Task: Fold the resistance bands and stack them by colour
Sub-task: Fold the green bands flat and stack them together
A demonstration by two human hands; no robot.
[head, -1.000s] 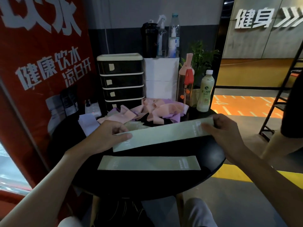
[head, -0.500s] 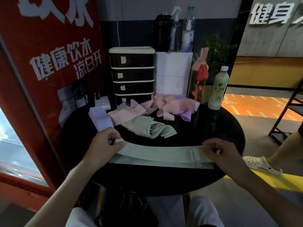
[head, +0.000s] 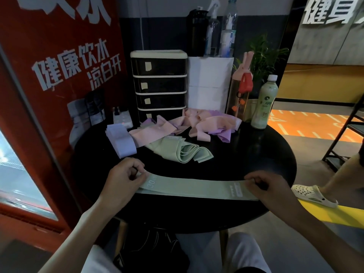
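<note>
My left hand [head: 123,179] and right hand [head: 264,186] pinch green band [head: 189,187] ends; it now lies lowered on lower band [head: 236,198], bottom-centre: green stack grows.

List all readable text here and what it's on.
"健康饮水 凉白开": red poster.
"健身": wall sign.
"30": green band, by the left hand.
Cut off: big characters atop the poster.
Too blurred: band's print by the right hand, label on the bottle, notes on the drawers.
</note>
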